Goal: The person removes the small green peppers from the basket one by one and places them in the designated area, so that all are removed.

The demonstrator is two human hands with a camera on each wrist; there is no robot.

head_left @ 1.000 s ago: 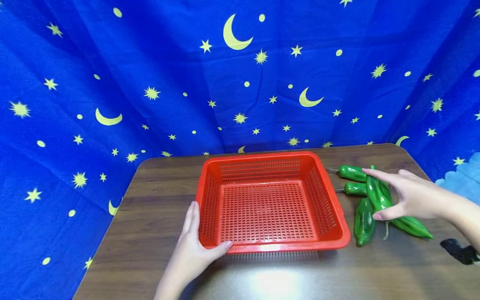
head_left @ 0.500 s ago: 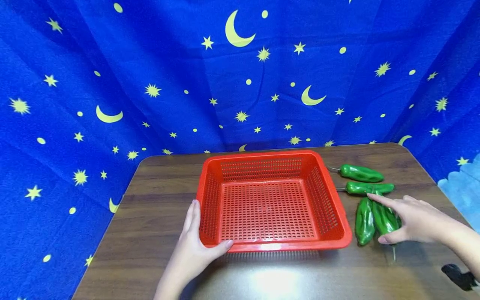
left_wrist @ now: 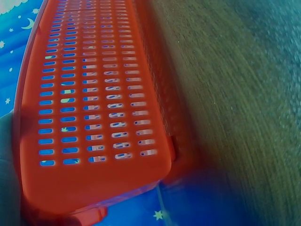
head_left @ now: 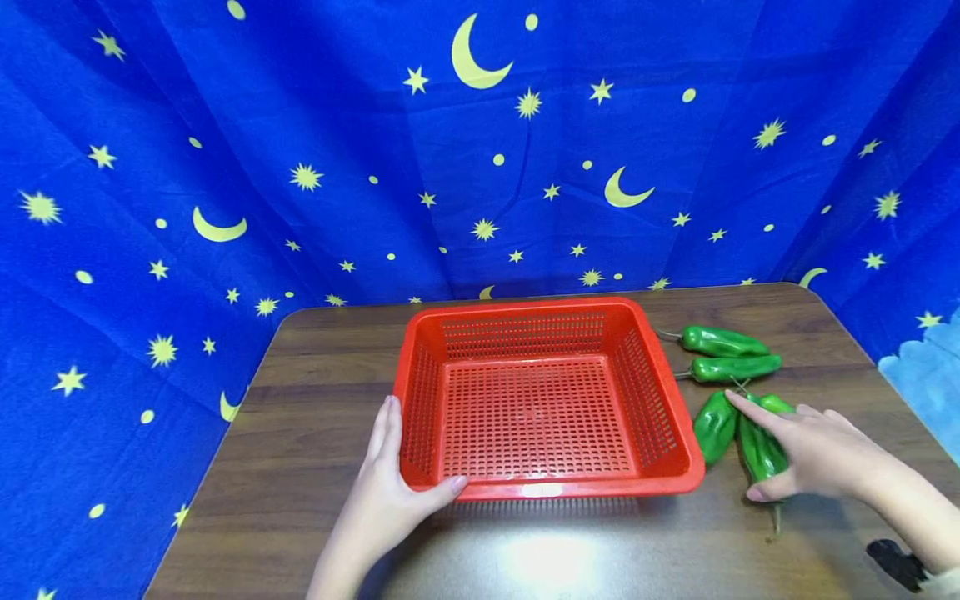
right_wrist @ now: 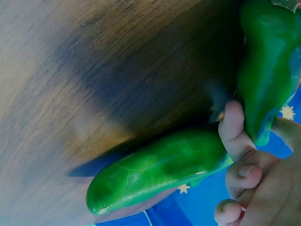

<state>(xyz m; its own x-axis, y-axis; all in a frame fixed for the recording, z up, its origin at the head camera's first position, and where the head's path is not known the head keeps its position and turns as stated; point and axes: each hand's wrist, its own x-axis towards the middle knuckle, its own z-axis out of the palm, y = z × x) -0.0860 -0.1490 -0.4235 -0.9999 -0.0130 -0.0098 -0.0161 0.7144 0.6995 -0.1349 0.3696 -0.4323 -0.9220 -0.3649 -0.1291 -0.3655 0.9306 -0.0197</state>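
My left hand [head_left: 401, 475] holds the front left corner of a red perforated plastic basket [head_left: 551, 489], its thumb over the front rim and its fingers along the outer left side. The basket's perforated wall [left_wrist: 94, 103] fills much of the left wrist view. To the right, my right hand [head_left: 813, 454] grips a green pepper [head_left: 760, 447] between thumb and index finger, stem towards the front edge. Another green pepper [head_left: 714, 427] lies slanted against the basket's right side. One more pepper [right_wrist: 160, 165] lies beneath my right hand, mostly hidden in the head view.
Farther back on the wooden table [head_left: 315, 400], two green peppers [head_left: 723, 341] lie side by side, stems pointing at the basket. A blue cloth [head_left: 360, 125] with yellow stars and moons hangs around the table. A dark strap [head_left: 896, 565] is near my right wrist.
My right hand has brought its pepper towards the front of the table, off the back peppers. The pepper beside the basket has shifted left and slanted. My left hand stays put.
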